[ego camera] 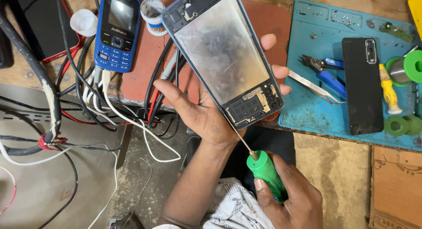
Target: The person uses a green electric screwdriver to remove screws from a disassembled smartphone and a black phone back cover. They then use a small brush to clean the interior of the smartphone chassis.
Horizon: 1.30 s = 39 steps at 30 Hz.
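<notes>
My left hand (206, 115) cradled the opened phone (222, 53) above the desk edge; right-hand fingers (285, 198) gripped the green screwdriver (263, 169) — its tip could slip and gouge the board.

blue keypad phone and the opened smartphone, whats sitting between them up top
In the head view, a small white jar stands between the blue keypad phone and the opened smartphone, on the reddish mat.

Green screwdriver handle (266, 173), blue keypad phone (117, 30), teal mat (307, 115).
</notes>
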Available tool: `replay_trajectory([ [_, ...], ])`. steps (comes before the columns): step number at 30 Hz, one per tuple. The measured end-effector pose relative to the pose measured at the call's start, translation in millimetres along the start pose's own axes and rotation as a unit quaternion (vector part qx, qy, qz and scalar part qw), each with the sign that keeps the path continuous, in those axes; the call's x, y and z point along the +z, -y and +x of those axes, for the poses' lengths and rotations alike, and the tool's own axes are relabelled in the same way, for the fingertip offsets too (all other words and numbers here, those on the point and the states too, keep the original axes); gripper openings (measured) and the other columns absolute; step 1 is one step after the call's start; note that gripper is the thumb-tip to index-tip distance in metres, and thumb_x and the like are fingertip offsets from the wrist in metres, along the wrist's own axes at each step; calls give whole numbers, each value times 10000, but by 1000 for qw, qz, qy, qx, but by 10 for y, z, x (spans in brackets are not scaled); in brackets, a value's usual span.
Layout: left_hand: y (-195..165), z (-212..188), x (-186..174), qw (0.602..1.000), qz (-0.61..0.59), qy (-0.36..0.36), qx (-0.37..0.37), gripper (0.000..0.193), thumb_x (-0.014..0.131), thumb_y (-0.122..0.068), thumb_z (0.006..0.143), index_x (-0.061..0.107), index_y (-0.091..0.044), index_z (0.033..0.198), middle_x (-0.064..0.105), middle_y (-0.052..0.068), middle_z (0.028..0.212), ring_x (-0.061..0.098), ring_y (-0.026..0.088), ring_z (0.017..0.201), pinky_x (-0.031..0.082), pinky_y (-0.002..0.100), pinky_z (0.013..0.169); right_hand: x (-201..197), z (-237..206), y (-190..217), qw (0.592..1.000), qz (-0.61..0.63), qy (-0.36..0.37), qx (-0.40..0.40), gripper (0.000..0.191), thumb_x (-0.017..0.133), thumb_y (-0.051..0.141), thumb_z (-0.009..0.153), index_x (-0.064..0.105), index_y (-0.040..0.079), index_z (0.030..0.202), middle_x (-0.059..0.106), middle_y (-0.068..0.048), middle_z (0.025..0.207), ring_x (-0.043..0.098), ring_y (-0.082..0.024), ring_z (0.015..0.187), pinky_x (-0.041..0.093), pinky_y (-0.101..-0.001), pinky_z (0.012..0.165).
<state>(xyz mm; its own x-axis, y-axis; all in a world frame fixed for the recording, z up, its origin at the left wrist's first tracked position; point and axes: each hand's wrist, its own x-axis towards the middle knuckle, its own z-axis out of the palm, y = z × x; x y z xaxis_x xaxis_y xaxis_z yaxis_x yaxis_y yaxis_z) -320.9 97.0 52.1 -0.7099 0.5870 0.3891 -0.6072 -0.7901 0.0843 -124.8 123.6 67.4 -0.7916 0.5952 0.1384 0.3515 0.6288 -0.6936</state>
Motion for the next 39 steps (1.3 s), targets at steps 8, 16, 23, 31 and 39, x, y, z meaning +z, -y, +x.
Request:
replay_trajectory([
  [8, 21, 6, -11, 1000, -13, 19, 5, 1200, 144, -999, 838, 184, -132, 1666, 423, 300, 1491, 662, 432, 1154, 581, 547, 951, -72, -132, -201, 999, -12, 13, 36, 514, 750, 242, 827, 658, 1, 1271, 775, -158, 1019, 778, -220, 933, 595, -324, 776],
  [16, -88, 48, -32, 999, 35, 1, -13, 1143, 162, -982, 887, 170, -119, 1637, 382, 330, 1500, 638, 458, 1149, 576, 594, 917, -169, -196, -432, 997, 24, -13, 66, 487, 712, 247, 854, 680, 21, 1285, 794, -136, 1014, 763, -177, 932, 557, -301, 843],
  [23, -94, 45, -40, 1000, 7, -5, -5, 1170, 141, -976, 874, 190, -90, 1636, 428, 332, 1482, 673, 453, 1127, 597, 584, 899, -155, -217, -414, 993, -1, -19, 113, 487, 740, 224, 833, 694, 28, 1277, 775, -148, 1041, 761, -192, 975, 554, -318, 846],
  [31, -86, 44, -24, 1000, -16, 7, -11, 1217, 129, -990, 825, 185, -101, 1654, 448, 314, 1503, 681, 425, 1123, 602, 552, 916, -136, -216, -406, 997, 2, -4, 82, 489, 738, 220, 836, 679, 11, 1274, 787, -147, 1051, 756, -194, 969, 570, -307, 825],
  [39, -63, 57, -29, 1000, -5, -4, -6, 1247, 143, -1003, 823, 157, -88, 1670, 423, 311, 1473, 675, 427, 1105, 601, 549, 897, -127, -212, -431, 997, -23, 13, 79, 522, 739, 256, 823, 672, 1, 1273, 782, -161, 1017, 787, -201, 935, 591, -317, 776],
])
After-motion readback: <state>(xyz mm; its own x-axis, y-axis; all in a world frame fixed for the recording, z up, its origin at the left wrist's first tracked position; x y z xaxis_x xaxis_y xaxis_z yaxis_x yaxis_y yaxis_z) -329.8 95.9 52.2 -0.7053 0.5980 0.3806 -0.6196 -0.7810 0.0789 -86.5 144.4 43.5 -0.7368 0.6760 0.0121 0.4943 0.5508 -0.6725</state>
